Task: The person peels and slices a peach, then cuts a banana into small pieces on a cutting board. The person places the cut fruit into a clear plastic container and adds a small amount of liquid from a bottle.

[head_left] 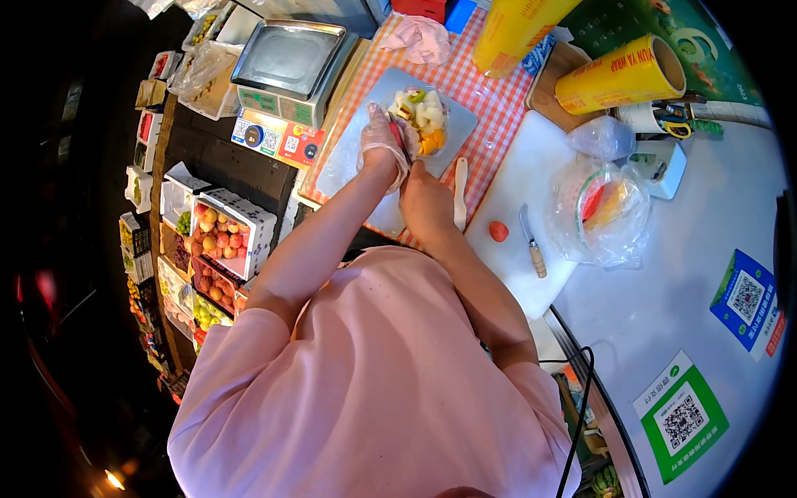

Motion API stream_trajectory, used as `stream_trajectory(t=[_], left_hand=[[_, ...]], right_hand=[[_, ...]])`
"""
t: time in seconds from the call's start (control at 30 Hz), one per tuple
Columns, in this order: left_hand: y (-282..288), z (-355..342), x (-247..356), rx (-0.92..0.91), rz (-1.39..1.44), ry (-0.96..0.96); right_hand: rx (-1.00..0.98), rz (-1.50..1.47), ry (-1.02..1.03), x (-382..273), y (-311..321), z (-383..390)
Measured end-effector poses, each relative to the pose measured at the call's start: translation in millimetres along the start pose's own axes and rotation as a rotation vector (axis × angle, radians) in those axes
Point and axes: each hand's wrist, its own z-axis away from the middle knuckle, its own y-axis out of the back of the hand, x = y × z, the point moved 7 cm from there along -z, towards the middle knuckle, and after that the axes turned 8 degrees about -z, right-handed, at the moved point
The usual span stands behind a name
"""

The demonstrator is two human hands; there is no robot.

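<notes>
My left hand (379,149), in a clear plastic glove, is closed on a red piece of food (396,132) at the left side of a tray of cut white, green and yellow fruit (427,114). My right hand (418,197) is just below it, fingers curled round something dark that is mostly hidden. Both are over a light blue-grey board (349,166) on a red checked cloth (498,116). A white-handled tool (462,184) lies beside my right hand. A white cutting board (523,158) holds a red slice (498,231) and a wooden-handled knife (536,256).
A scale (289,58) stands at back left, fruit boxes (222,232) below it. Two yellow wrap rolls (610,79), a bagged melon piece (594,207), scissors (677,126) and payment code signs (681,415) are on the right. A black cable (581,390) hangs near my right side.
</notes>
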Motion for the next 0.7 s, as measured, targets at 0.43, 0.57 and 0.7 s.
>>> stream_trajectory(t=[0.43, 0.57, 0.7], left_hand=[[-27.8, 50.7, 19.5, -0.168, 0.064, 0.141], [-21.5, 28.2, 7.1, -0.234, 0.018, 0.076], [-6.4, -4.3, -4.2, -0.229, -0.003, 0.054]], right_hand=[[-0.283, -1.136, -0.379, 17.2, -7.4, -8.1], [-0.148, -0.904, -0.195, 39.9, -29.8, -22.6], [-0.115, -0.827, -0.105, 40.7, -36.5, -31.1]])
